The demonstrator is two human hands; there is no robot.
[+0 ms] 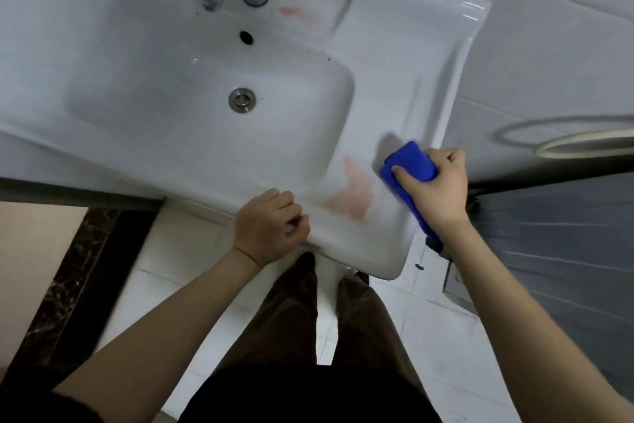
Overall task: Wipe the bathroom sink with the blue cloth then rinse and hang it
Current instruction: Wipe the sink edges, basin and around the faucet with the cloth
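Right hand [435, 189] is wrapped tight around the blue cloth [410, 162], pressing it onto the flat right ledge of the sink [394, 62], near the front corner. The cloth is folded long. Its long axis runs outward from the person, blunt end pointing toward the back wall, tail trailing under the wrist past the front rim. Left hand [271, 227], fingers curled and empty, rests on the front rim. Between the hands, just beside the cloth, is a pink smear [353, 194].

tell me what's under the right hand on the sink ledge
A folded blue cloth, gripped by the right hand against the sink ledge. The hand covers the cloth's middle; whether the pink smear reaches under the cloth cannot be seen.
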